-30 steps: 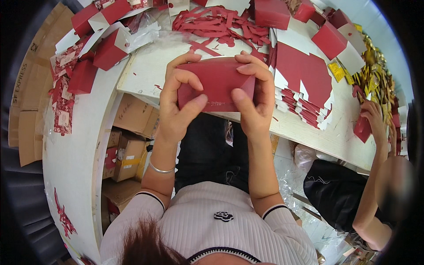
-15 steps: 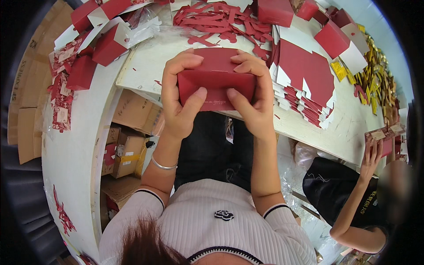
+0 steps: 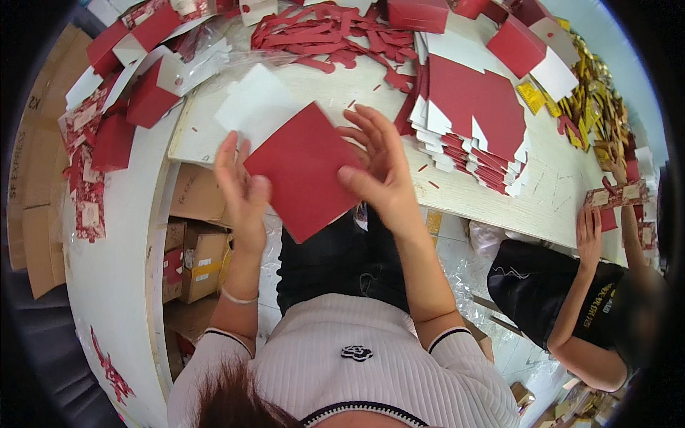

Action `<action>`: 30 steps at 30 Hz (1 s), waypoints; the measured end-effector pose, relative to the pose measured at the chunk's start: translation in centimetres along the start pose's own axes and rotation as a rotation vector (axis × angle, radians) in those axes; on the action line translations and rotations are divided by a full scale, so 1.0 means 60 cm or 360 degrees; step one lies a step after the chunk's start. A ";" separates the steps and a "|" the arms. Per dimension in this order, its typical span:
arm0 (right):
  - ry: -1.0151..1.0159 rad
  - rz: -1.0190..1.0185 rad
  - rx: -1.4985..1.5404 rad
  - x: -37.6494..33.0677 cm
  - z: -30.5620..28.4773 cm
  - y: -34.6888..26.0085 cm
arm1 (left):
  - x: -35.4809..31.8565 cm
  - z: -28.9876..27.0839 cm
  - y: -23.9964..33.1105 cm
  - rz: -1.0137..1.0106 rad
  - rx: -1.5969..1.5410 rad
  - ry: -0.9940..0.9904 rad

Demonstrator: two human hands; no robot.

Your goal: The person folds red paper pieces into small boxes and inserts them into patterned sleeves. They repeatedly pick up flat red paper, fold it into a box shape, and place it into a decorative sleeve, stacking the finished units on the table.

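A red folded-card box with a white open flap is held tilted above the table's near edge, its square red side facing up. My right hand has its thumb on the box's right side, and its fingers curve around behind the right corner. My left hand is beside the box's left corner, fingers stretched out and apart, with the thumb at the edge. Whether the left hand bears any of the box's weight, I cannot tell.
Right of the box lies a stack of flat red-and-white card blanks. Red card strips are heaped at the back. Folded red boxes stand at left, yellow sachets at far right. A co-worker's hand holds a patterned piece.
The box has turned from lying level in both hands to a tilted position, with a white flap now showing. My left hand has loosened and moved left; the view has shifted slightly.
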State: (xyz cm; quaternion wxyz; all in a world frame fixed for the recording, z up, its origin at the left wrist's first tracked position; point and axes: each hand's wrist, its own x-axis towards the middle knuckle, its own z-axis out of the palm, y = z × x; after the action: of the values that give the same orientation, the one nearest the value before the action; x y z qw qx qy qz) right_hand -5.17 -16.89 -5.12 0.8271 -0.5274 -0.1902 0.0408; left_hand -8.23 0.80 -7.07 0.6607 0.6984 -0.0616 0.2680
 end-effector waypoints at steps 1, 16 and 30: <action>-0.0091 -0.0135 -0.0137 -0.004 0.006 -0.001 | 0.005 -0.003 0.022 -0.0265 -0.0177 0.0020; -0.0114 -0.0213 -0.0106 0.081 0.008 -0.066 | 0.125 -0.038 0.044 0.0094 -0.0647 -0.0013; -0.1021 -0.0864 -0.2253 0.088 -0.009 -0.086 | 0.028 -0.051 0.049 -0.1268 -0.0633 -0.0333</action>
State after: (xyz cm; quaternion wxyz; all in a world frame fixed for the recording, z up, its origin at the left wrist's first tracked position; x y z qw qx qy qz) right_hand -0.81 -18.20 0.68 0.1855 -0.8225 -0.5188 -0.1414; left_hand -8.97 3.81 -3.71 0.8238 0.5504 0.0952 -0.0960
